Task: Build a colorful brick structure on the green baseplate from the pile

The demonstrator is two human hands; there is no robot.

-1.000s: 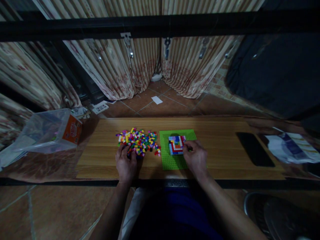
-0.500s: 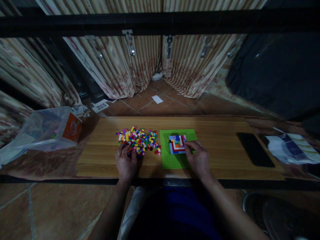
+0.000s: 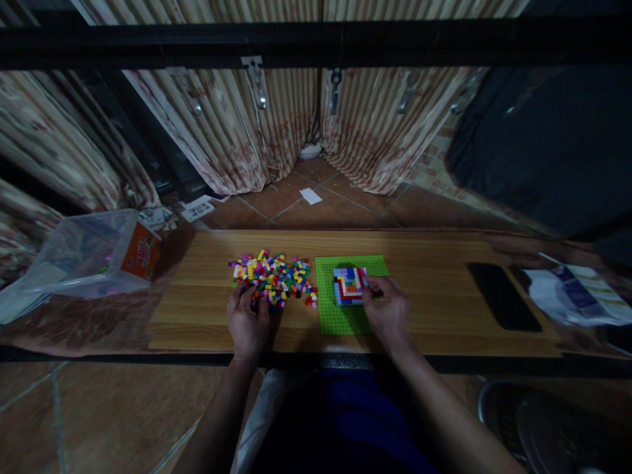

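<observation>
A square build of multicoloured building bricks stands on a green studded baseplate. My right hand is at the build's right side, with thumb and forefinger pinched at its edge. A small pale brick shows at those fingertips, though the fingers cover most of it. To the left of the baseplate lies a loose pile of small bricks in many colours. My left hand rests at the pile's near-left edge, thumb and fingers apart, the fingertips touching bricks.
A wooden board lies under everything. A black phone is on its right part, with a white and purple packet beyond. On the left stands a clear plastic box with an orange label. Striped curtains hang behind.
My right hand has shifted slightly left, closer against the right edge of the build. My left hand stays at the pile.
</observation>
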